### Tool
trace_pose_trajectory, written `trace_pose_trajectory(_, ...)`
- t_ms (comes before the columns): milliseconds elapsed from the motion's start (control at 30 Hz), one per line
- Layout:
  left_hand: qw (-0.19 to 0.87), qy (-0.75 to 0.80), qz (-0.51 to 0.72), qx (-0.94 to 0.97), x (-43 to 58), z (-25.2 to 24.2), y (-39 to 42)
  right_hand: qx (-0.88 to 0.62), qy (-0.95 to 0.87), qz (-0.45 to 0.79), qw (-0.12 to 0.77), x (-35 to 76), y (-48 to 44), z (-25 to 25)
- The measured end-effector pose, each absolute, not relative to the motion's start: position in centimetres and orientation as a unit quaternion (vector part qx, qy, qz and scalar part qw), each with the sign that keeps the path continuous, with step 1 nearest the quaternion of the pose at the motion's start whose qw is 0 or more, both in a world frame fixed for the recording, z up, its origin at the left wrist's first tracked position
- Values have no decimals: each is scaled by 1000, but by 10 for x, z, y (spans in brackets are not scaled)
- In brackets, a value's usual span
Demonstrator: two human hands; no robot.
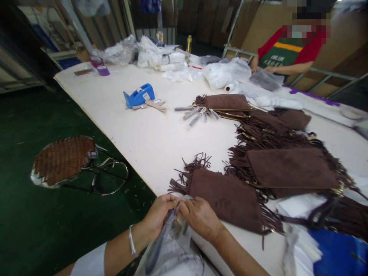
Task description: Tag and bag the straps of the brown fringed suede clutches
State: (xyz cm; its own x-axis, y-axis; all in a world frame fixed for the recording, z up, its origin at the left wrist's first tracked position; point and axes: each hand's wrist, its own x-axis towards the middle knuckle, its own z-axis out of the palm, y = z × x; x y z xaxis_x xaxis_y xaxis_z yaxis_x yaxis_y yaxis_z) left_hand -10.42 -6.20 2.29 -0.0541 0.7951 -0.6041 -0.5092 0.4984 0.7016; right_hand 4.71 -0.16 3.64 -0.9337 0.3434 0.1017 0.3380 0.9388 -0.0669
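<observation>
Near the table's front edge, my left hand (pixel 158 215) pinches the top of a long dark strip in clear plastic (pixel 161 243). My right hand (pixel 201 219) is closed beside it, its fingertips at the same plastic; exactly what they grip is partly hidden. Below my hands hangs crumpled clear plastic (pixel 181 253). Just beyond my right hand lies a brown suede fringed bag (pixel 227 195), flat on the table. Another brown fringed bag (pixel 290 168) lies to its right, on a pile of similar ones.
Several plastic-wrapped strips (pixel 198 115) lie beside a brown bag (pixel 227 102) farther back. A blue tape dispenser (pixel 140 96) and purple tape rolls (pixel 102 71) stand left on the white table (pixel 115 122). A stool (pixel 63 157) is at left; a co-worker (pixel 287 57) handles plastic across the table.
</observation>
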Motion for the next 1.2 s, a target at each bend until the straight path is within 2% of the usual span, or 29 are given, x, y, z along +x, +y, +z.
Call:
trace_pose_trajectory(133, 532, 624, 490, 297, -92, 21, -69, -190, -977, 19, 99, 54, -8, 22)
trace_pose_trajectory(267, 396, 698, 420, 424, -88, 12, -77, -189, -975, 19, 112, 56, -14, 11)
trace_pose_trajectory(533, 366, 693, 354, 510, -96, 12, -85, -293, -942, 164, 18, 58, 10, 54)
trace_pose_trajectory(700, 270, 670, 268, 638, -101, 13, -83, -245, -937, 249, -23, 53, 33, 59)
trace_pose_trajectory(867, 188, 638, 230, 710, -101, 8, -82, -281, -912, 299, 1, 50, 37, 43)
trace_pose_trajectory(1033, 200, 679, 267, 654, -95, 8, -86, -302, -886, 351, 30, 53, 37, 32)
trace_pose_trajectory(1200, 198, 687, 263, 648, -93, 8, -89, -305, -869, 390, 12, 52, 43, 30)
